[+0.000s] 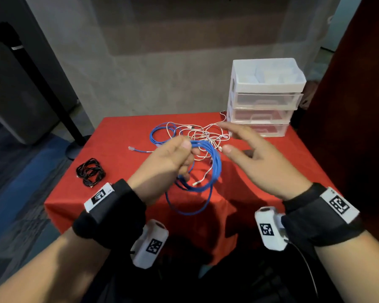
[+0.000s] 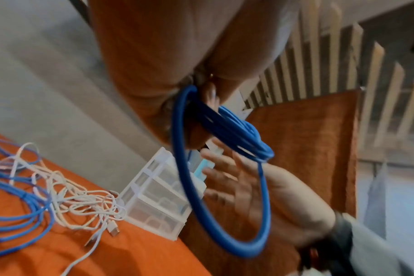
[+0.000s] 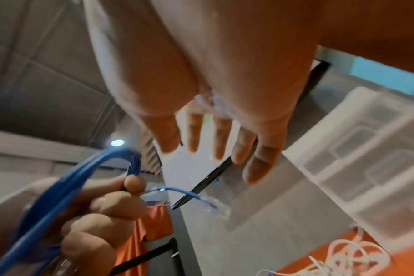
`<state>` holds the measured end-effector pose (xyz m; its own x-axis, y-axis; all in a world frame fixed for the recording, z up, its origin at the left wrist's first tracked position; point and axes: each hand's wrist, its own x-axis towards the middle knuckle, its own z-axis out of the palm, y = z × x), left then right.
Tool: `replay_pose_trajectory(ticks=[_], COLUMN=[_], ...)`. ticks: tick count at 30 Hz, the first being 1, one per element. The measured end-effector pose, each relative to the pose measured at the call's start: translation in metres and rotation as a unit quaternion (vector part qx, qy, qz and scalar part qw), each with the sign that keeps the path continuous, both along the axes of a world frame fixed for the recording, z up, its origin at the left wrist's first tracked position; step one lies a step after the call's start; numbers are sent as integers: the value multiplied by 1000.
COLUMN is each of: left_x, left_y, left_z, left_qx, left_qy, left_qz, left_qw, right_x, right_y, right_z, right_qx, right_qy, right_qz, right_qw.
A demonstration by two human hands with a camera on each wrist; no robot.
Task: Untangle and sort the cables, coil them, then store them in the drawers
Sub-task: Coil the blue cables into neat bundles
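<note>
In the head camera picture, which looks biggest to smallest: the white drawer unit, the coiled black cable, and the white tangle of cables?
1. The white drawer unit, clearly the largest.
2. The white tangle of cables, spread wide but thin, partly hidden behind the hands.
3. The coiled black cable, smallest, though it lies nearer the camera.

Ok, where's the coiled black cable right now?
In the head view, the coiled black cable lies on the red tablecloth near its left edge, left of the left hand, apart from the other cables.
</note>
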<state>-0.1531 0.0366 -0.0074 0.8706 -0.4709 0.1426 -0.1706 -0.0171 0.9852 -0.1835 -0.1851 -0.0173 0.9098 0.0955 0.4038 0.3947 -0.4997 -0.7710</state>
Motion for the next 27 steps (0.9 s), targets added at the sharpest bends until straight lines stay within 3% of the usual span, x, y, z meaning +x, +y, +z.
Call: replay_pose_trajectory(ticks=[2, 5, 8, 11, 13, 17, 20, 23, 27], left_x=[-5, -5, -4, -1, -1, 1, 7, 11, 9], left_y=[-5, -8, 0, 11, 11, 3, 4, 5, -5], left_z=[-1, 0, -1, -6, -6, -1, -11, -26, -35], left_qx=[47, 67, 77, 144, 136, 114, 126, 165, 172], left_qy=[-36, -57, -13, -35, -29, -7, 5, -13, -9], left_qz=[-42, -56, -59, -59, -63, -49, 1, 62, 121], left_qw=[997, 995, 995, 987, 988, 992, 992, 984, 978], right_x=[2, 4, 13, 27, 33, 33, 26, 12, -5], right_y=[7, 15, 9, -14, -21, -14, -14, -8, 22], right_z=[8, 12, 16, 26, 28, 21, 17, 16, 13], right_qx=[-86, -125, -132, -71, -69, 5, -2, 123, 299], right_qy=[12, 31, -18, -41, -54, -33, 28, 143, 232], right_qz=[64, 98, 25, -85, -128, -137, -123, -35, 51], right_qw=[994, 987, 991, 993, 988, 990, 992, 981, 924])
